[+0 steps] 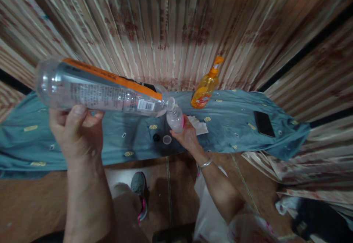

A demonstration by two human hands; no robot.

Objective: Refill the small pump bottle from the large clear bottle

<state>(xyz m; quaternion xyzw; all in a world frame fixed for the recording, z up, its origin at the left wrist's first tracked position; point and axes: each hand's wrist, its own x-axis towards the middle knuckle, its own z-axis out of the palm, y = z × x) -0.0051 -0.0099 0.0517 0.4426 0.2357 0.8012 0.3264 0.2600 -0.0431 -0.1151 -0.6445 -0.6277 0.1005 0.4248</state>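
My left hand (78, 129) is closed round a large clear plastic bottle (110, 94) with an orange, grey and black label. The bottle lies nearly level, its open mouth tipped slightly down to the right. Just below that mouth, my right hand (186, 134) grips a small clear plastic bottle (175, 120). The two mouths meet or almost meet; I cannot tell whether they touch. On the cloth beneath are a black cap (156, 137) and a round translucent lid (167, 140). A white tissue (200, 126) lies beside my right hand.
An orange pump bottle (205, 88) stands toward the back of the bench, which is covered by a blue-green cloth (228, 125). A black phone (264, 123) lies at the right. Striped curtains (176, 33) hang close behind. A dark bag (322, 217) is on the floor at right.
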